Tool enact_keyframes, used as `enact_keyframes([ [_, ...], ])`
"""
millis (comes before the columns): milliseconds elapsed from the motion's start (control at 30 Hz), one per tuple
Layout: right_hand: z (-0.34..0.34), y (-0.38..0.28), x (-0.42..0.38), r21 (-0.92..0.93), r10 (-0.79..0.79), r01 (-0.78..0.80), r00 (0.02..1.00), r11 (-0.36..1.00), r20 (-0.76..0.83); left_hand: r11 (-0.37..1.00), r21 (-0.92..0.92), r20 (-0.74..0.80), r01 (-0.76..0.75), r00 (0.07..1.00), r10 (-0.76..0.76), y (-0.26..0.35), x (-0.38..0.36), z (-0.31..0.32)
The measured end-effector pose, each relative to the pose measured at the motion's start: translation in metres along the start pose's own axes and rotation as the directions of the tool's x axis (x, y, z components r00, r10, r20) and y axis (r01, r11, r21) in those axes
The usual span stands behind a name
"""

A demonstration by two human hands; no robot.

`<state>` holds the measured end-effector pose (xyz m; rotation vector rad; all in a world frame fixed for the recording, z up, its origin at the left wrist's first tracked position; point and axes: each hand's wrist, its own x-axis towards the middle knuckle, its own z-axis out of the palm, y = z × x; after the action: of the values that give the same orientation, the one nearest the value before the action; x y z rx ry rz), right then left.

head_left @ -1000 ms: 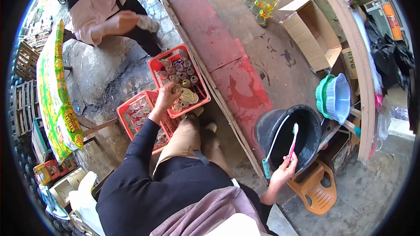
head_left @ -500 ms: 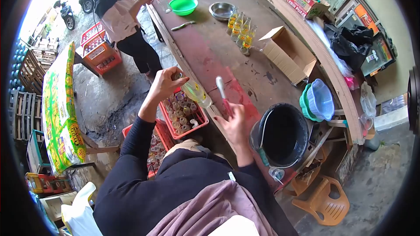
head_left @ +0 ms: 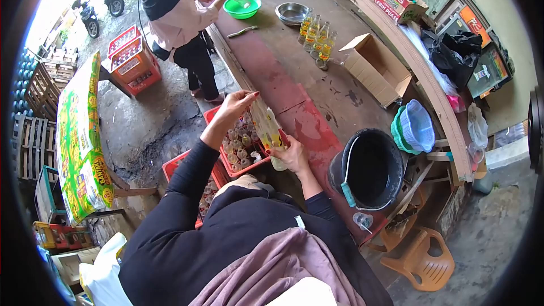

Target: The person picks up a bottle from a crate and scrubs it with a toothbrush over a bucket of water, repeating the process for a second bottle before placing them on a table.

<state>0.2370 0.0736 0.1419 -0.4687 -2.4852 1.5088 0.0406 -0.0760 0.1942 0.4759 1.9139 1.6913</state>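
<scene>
A clear glass bottle (head_left: 264, 124) with yellowish print slants between my two hands, above the crates. My left hand (head_left: 233, 109) is closed at its upper end, thumb and fingers pinching near the neck. My right hand (head_left: 293, 156) wraps round its lower part. A red piece (head_left: 283, 137) shows by the right fingers, probably the handle of the brush; the bristle end cannot be made out. Beneath the bottle, a red crate (head_left: 266, 161) holds several upright glass bottles (head_left: 241, 150). A second red crate (head_left: 173, 164) stands beside it, partly behind my left arm.
On the table (head_left: 272, 68) are a black bucket (head_left: 334, 170), several printed bottles (head_left: 322, 45), a cardboard box (head_left: 362, 68), a steel bowl (head_left: 292, 14), a green basin (head_left: 242, 13) and a knife-like tool (head_left: 242, 32). Another person (head_left: 181, 22) stands at the far left side.
My right hand has moved left onto the bottle, whose lower end has swung nearer me. The brush's white head no longer shows. The other person's hands have moved over the green basin.
</scene>
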Motion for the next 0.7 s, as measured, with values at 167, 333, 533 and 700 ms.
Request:
enact_keyframes([
  [167, 0.018, 0.042, 0.000, 0.108, 0.330, -0.359, 0.919, 0.927, 0.215, 0.909, -0.218, 0.115, 0.356, 0.934, -0.338, -0.080, -0.030, 0.029],
  [333, 0.017, 0.031, 0.002, 0.033, 0.478, -0.518, 0.810, 0.854, 0.340, 0.736, -0.269, 0.189, 0.622, 0.783, -0.593, -0.145, -0.061, 0.062],
  [533, 0.018, 0.051, 0.017, 0.037, 0.576, -0.684, 0.641, 0.729, 0.508, 0.419, -0.563, 0.470, 0.712, 0.693, -0.547, -0.182, -0.048, 0.064],
  [700, 0.009, 0.046, 0.005, 0.228, 0.522, -0.629, 0.758, 0.743, 0.390, 0.305, -0.742, 0.388, 0.597, 0.753, -0.530, -0.208, -0.037, 0.057],
])
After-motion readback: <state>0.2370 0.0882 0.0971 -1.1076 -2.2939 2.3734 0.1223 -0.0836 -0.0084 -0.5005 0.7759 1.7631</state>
